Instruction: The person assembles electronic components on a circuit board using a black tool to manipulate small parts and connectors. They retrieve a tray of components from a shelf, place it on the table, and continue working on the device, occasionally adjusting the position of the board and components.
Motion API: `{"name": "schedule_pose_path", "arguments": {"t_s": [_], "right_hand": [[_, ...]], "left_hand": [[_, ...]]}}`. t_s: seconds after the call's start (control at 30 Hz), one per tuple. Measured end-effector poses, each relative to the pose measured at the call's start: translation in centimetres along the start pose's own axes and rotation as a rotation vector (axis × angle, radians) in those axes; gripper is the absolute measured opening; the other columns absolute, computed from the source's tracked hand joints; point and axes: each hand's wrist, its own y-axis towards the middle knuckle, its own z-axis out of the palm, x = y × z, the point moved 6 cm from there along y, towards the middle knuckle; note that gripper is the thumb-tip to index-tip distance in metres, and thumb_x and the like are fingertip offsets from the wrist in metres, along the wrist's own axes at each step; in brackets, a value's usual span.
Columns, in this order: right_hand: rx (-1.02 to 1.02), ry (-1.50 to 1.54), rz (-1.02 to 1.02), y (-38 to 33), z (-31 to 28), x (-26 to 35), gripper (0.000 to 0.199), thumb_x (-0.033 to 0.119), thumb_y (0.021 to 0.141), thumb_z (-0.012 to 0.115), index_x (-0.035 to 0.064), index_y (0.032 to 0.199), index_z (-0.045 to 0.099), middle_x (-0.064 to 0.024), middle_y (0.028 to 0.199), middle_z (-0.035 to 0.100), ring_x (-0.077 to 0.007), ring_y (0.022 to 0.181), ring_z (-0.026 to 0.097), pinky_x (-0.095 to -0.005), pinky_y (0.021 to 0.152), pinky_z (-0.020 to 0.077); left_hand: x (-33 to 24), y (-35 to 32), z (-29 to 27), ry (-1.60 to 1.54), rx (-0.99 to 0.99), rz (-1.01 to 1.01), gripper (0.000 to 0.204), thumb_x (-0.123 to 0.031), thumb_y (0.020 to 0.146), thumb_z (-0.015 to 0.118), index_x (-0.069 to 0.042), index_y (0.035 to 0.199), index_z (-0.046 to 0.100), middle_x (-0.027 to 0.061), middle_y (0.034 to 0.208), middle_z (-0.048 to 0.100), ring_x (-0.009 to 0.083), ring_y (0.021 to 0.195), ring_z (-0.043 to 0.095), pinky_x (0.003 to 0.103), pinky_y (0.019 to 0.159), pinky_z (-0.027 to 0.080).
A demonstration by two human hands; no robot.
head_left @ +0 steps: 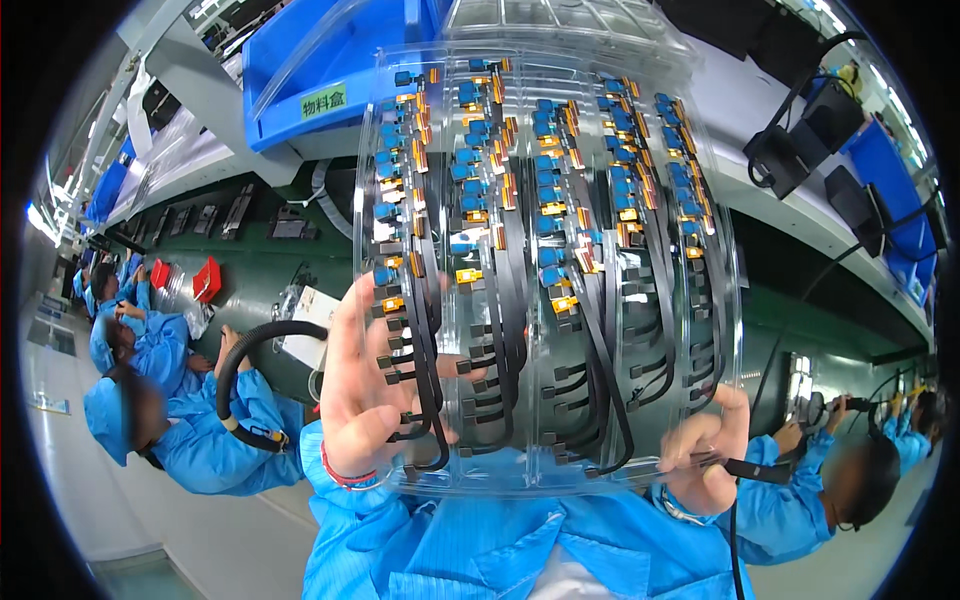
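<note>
I hold a clear plastic tray (545, 110) upright in front of me. It carries several columns of black flex cables with blue and orange connector ends (545, 200). My left hand (365, 385) grips the tray's lower left edge, fingers spread behind the plastic. My right hand (705, 455) pinches the lower right corner and also holds a thin black tool (755, 468). My blue smock sleeves (480, 545) fill the bottom of the view.
A green conveyor bench (250, 265) runs behind the tray, with a blue bin (310, 60) on a shelf above. Several workers in blue smocks (175, 420) sit on the left, another (850, 480) on the right. A black hose (250, 345) loops nearby.
</note>
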Motion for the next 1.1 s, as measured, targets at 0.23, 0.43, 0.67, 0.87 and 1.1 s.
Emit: {"name": "schedule_pose_path", "arguments": {"t_s": [0.23,0.43,0.67,0.87,1.1], "right_hand": [[-0.012,0.016,-0.006,-1.8,0.3,-1.3,0.073,0.024,0.074,0.064,-0.0047,0.122,0.017,-0.0228,0.075,0.059,-0.0254,0.062,0.060,-0.0316,0.060,0.0517],[0.207,-0.004,-0.005,-3.9,-0.2,-3.0,0.062,0.015,0.072,0.062,-0.0052,0.114,0.022,-0.0286,0.088,0.059,-0.0253,0.074,0.062,-0.0295,0.070,0.0491],[0.314,0.067,0.295,-5.7,-0.8,-5.7,0.058,-0.005,0.068,0.059,-0.0008,0.114,0.024,-0.0289,0.102,0.053,-0.0298,0.091,0.058,-0.0366,0.080,0.0457],[0.430,-0.165,0.563,-5.6,-3.9,-7.5,0.049,-0.005,0.073,0.053,0.0082,0.112,0.027,-0.0222,0.104,0.054,-0.0021,0.048,0.034,-0.0157,0.047,0.0299],[0.300,-0.439,0.655,-5.2,-8.6,-13.1,0.040,-0.006,0.074,0.054,0.0082,0.107,0.035,-0.0082,0.098,0.054,-0.0001,0.053,0.035,-0.0147,0.046,0.0295]], "left_hand": [[0.1,-2.2,-1.0,0.009,-0.006,-0.008,0.091,-0.015,0.073,0.060,-0.009,0.138,-0.004,0.0302,0.134,0.020,0.0453,0.102,0.051,0.038,0.054,0.057],[0.2,-5.3,-2.9,0.028,-0.042,-0.072,0.094,-0.012,0.072,0.061,-0.011,0.138,-0.006,0.0297,0.134,0.020,0.0413,0.102,0.052,0.038,0.052,0.057],[2.5,-9.6,-5.1,-0.007,-0.070,-0.185,0.092,-0.010,0.073,0.058,-0.013,0.138,-0.007,0.0278,0.135,0.018,0.0406,0.103,0.051,0.038,0.057,0.056],[5.7,-9.2,-5.0,-0.041,-0.133,-0.401,0.086,-0.004,0.071,0.052,-0.013,0.139,-0.001,0.0188,0.136,0.021,0.0356,0.113,0.044,0.039,0.075,0.050],[13.6,-9.5,-9.1,-0.050,-0.227,-0.502,0.071,-0.008,0.082,0.048,-0.013,0.140,0.007,0.0097,0.134,0.028,0.0260,0.114,0.044,0.033,0.075,0.048]]}}
